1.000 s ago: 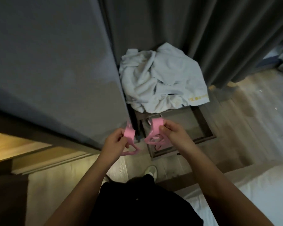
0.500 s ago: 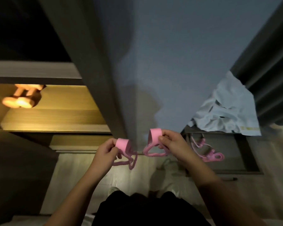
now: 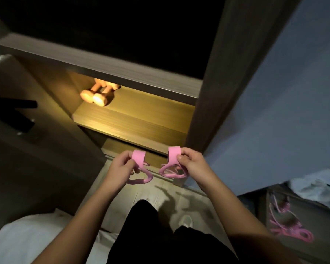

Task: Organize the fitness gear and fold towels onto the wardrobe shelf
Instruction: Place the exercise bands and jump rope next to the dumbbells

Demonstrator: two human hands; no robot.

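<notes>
Pink band [image 3: 138,156] hangs before the wardrobe's lower opening, its ends pinched in the curled fingers of the left hand [image 3: 122,166] and the right hand [image 3: 193,164]. Whether its two looped halves join is hard to tell. A towel [image 3: 312,185] is cut off at the right edge, beside a blurred pink cord [image 3: 286,223]. Two dumbbells [image 3: 97,96] lie on the lit wooden shelf [image 3: 137,115]. Half a second ago that shelf sat far left; now it is above the hands.
</notes>
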